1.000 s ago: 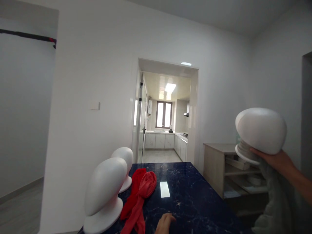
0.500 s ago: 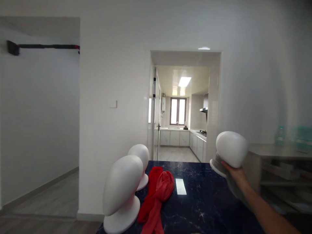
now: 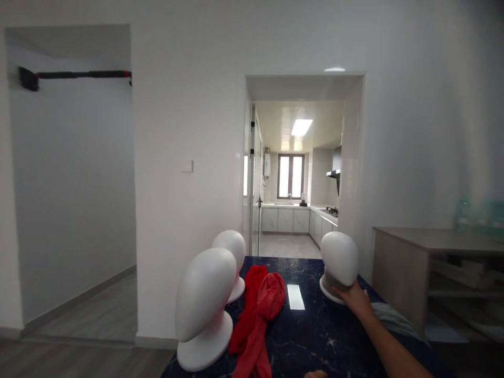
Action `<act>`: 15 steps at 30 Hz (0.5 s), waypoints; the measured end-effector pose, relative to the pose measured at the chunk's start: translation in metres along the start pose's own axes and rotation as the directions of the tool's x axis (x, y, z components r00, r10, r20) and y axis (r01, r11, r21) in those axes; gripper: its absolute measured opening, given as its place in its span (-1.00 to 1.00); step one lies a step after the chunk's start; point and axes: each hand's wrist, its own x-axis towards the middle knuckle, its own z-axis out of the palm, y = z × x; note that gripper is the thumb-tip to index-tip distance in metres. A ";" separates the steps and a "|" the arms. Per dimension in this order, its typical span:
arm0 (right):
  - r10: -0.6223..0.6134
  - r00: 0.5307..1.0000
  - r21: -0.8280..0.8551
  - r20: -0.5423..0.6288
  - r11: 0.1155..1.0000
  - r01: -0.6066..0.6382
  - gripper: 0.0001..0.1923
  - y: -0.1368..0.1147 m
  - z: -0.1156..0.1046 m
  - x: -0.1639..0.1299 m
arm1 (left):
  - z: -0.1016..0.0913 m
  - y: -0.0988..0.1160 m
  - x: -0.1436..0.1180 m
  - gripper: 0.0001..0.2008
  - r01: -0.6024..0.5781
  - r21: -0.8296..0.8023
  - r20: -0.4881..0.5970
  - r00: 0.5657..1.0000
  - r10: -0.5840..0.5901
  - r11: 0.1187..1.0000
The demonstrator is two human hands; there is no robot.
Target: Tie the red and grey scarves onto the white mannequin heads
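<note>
at the far right corner of the dark marbled table (image 3: 303,341), a white head form (image 3: 339,257) stands in the grip of the right hand (image 3: 356,300), whose fingers are clamped round its neck over a wrap of gray cloth (image 3: 394,318); whether its base bears fully on the tabletop is hard to tell. the form looks hard, smooth and fairly light, probably a hollow or foam shell, so it should lift easily yet slip or tip if held by the rounded head, and its surface may scuff. the narrow neck, just above the flared base, seems the surest hold. the cloth looks soft and limp, likely to slide or snag under the base. of the left hand (image 3: 316,374) only a sliver shows at the bottom edge, so how its fingers stand cannot be told. compared with a second ago, the held form is lower and further left, no longer raised in front of the wooden cabinet (image 3: 397,273), and the cloth that hung from it now spreads by the wrist. the red scarf (image 3: 271,296) still lies beside the nearer head form (image 3: 205,294), and less of the left hand shows.
</note>
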 end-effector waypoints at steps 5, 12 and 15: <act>-0.047 0.997 -0.476 0.054 0.877 0.067 -0.17 -0.018 -0.034 -0.055 | 0.049 0.032 -0.065 -0.68 -0.074 -0.012 0.018 0.997 0.075 0.997; -0.099 0.916 -0.412 0.389 0.871 0.269 -0.58 -0.040 -0.054 -0.171 | 0.088 0.064 -0.128 -0.70 -0.119 -0.034 -0.193 0.975 0.111 0.992; -0.121 0.925 -0.375 0.360 0.889 0.262 -0.53 -0.046 -0.057 -0.203 | 0.053 0.074 -0.136 -0.63 -0.147 -0.113 -0.567 0.822 0.058 0.983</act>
